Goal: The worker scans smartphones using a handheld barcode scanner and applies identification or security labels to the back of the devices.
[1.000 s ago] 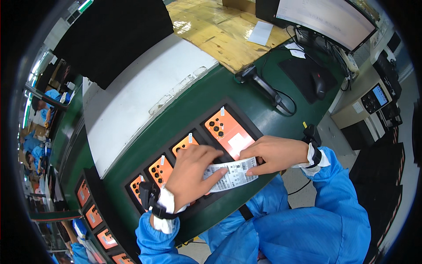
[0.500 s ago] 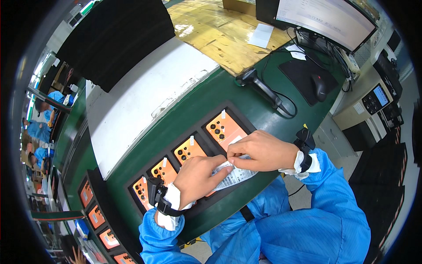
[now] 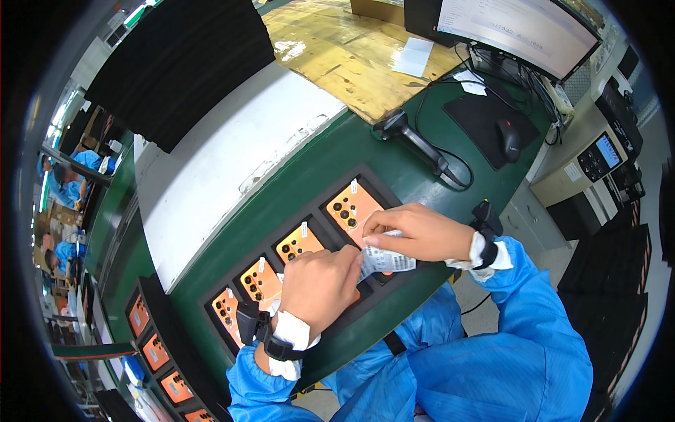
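A white label sheet (image 3: 389, 261) printed with barcodes is bent between my two hands, above the near side of a dark foam tray (image 3: 363, 173). My right hand (image 3: 420, 232) pinches its upper edge between thumb and fingers. At the sheet's left end, the closed fingertips of my left hand (image 3: 320, 288) meet the paper. Several orange phones lie back up in the tray's slots. The rightmost phone (image 3: 357, 204) is just beyond my right fingertips. Another phone (image 3: 299, 241) is partly covered by my left hand, and a third phone (image 3: 261, 282) sits farther left.
A handheld barcode scanner (image 3: 416, 144) lies on the green table, its cable looping right. Behind it are a mouse (image 3: 508, 141) on a black pad and a monitor (image 3: 520, 32). A label printer (image 3: 587, 158) stands at right. Another phone tray (image 3: 167, 352) is at lower left.
The label sheet has bent and its right part has lifted. My left hand has turned and its fingers have curled in. My right hand has shifted slightly up.
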`<state>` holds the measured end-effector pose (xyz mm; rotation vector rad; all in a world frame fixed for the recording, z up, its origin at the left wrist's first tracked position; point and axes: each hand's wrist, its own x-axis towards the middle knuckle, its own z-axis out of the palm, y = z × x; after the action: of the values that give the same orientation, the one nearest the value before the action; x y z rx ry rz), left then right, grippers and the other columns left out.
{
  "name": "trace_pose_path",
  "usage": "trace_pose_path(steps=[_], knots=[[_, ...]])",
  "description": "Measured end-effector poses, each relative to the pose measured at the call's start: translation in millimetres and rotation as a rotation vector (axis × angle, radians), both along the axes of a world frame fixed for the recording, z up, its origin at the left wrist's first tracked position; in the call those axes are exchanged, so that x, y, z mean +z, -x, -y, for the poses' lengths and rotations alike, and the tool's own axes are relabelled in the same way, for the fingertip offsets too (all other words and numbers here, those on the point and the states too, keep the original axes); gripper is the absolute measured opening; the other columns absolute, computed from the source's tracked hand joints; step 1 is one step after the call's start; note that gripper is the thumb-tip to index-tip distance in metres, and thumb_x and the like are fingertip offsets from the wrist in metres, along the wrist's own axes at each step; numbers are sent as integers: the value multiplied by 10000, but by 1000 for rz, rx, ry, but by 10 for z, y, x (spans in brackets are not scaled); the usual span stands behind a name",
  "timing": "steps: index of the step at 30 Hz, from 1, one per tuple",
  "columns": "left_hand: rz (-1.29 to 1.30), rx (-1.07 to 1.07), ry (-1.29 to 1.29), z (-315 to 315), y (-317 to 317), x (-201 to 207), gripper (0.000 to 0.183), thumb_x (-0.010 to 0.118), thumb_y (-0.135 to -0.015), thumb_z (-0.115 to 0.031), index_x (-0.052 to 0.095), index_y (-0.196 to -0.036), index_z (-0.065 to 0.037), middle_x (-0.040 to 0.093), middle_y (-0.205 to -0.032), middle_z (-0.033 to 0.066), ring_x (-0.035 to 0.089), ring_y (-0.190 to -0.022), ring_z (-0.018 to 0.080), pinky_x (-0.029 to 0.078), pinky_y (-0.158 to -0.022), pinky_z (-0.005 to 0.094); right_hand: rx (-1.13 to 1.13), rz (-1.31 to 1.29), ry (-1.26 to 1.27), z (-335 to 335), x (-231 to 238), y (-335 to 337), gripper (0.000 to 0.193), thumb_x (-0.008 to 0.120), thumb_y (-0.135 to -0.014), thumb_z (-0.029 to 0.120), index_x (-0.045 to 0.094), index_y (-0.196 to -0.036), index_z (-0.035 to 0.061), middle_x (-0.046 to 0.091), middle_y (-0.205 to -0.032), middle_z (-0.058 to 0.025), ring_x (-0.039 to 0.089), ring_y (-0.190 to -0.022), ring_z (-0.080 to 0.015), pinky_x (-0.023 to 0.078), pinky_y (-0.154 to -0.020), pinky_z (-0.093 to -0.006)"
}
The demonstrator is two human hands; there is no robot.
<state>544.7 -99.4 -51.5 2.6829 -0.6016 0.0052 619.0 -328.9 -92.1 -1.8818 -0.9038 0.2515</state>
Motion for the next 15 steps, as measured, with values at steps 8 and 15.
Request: trace_pose_path(steps=[8,15], knots=[[-304,-339,306,-6,-166,70,198,655,-1038,-166,743,-1077,7,716,-908,181,708,-891,366,542,-820,448,-427,-373,67,682,-65,-209,245,706,-1020,137,737,-1192,-36,757,-904,-92,728,-835,-155,569,-740,-326],[-105,-476,102,408,-519,-531,224,558,-1063,-177,674,-1176,-22,635,-1314,114,544,-1331,292,256,-1255,593,-527,-405,-104,678,-157,-181,192,704,-1042,119,722,-1179,-16,688,-1164,-72,676,-898,-93,546,-705,-246]])
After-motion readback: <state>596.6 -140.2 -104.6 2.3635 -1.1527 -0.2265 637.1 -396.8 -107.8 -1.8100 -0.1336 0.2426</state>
